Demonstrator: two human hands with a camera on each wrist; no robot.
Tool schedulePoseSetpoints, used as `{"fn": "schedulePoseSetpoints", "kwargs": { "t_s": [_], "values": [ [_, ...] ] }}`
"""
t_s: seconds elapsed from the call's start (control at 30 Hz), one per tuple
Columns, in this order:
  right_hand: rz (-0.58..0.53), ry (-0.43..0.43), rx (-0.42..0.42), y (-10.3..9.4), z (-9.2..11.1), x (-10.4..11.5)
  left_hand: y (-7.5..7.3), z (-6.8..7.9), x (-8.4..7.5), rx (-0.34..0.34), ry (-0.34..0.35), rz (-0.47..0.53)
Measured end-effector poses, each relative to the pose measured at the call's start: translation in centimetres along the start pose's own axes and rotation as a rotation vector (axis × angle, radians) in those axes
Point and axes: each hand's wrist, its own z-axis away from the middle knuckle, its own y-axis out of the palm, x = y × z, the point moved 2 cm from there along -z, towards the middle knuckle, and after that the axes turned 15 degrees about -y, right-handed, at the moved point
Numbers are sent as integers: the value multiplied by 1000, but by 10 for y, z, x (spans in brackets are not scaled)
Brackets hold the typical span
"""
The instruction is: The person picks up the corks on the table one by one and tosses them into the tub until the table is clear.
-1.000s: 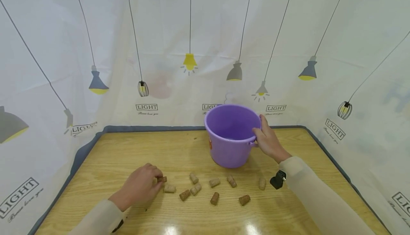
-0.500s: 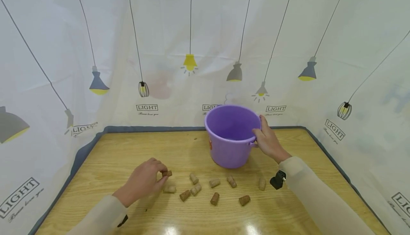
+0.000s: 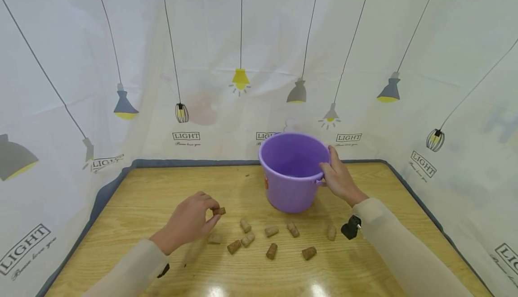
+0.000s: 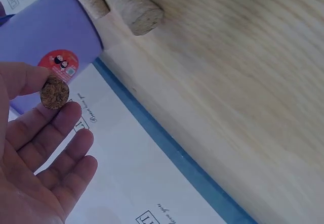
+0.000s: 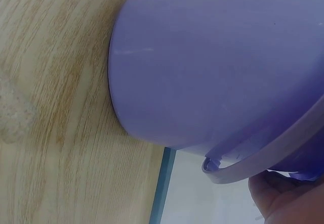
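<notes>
My left hand (image 3: 190,219) pinches a brown cork (image 3: 219,211) between thumb and fingers, above the left part of the table. In the left wrist view the round end of that cork (image 4: 54,92) faces the camera. A purple bucket (image 3: 289,193) stands at the back of the table, tilted slightly toward me. My right hand (image 3: 341,177) grips its rim at the right, thumb over the edge. The right wrist view shows the bucket's handle (image 5: 273,150) close to the fingers. Several corks lie in front of the bucket, among them a pale cork (image 3: 214,238) below my left hand.
Scattered on the wooden table (image 3: 170,180) are a brown cork (image 3: 309,253) at the front right and a pale cork (image 3: 331,232) near my right sleeve. A white curtain (image 3: 210,40) printed with lamps surrounds the table's back and sides.
My left hand has lifted the brown cork off the table and carried it up and to the right, toward the bucket. The right hand and the bucket stay in place.
</notes>
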Motion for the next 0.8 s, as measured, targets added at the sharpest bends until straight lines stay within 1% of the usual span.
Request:
{"fn": "schedulePoseSetpoints", "kwargs": {
  "t_s": [0.3,0.47,0.8],
  "values": [
    [-12,9,-6,1,1,4,-10,-11,-13,-46,20,-7],
    [-4,9,-5,0,2,4,-14,-16,-20,-76,49,-1],
    [-12,20,0,0,0,2,-23,-33,-34,-101,71,28]
  ]
}}
